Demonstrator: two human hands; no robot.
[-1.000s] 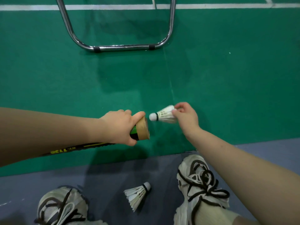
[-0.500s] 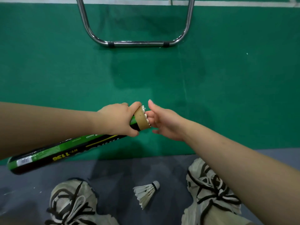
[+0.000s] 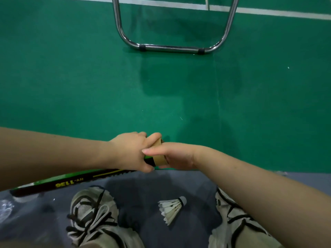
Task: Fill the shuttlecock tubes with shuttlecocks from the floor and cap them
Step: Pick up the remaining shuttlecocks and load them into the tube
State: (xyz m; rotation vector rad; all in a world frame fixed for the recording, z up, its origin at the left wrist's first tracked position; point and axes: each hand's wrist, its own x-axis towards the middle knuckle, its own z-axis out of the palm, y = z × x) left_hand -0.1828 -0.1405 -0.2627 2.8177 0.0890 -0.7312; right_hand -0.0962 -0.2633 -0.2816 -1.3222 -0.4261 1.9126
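Dim, even light fell; a soft shadow lay just below the glinting metal frame (image 3: 172, 49); the white line (image 3: 268, 12) beyond it bowed.

Glossy black-green tube (image 3: 75, 182) with matt cardboard rim, feathered shuttlecock (image 3: 171, 208), shiny chrome frame (image 3: 170, 48), matt green floor (image 3: 71, 86)

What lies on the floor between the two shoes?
One shuttlecock lies between the left shoe and the right shoe, touching neither; the head view shows it.
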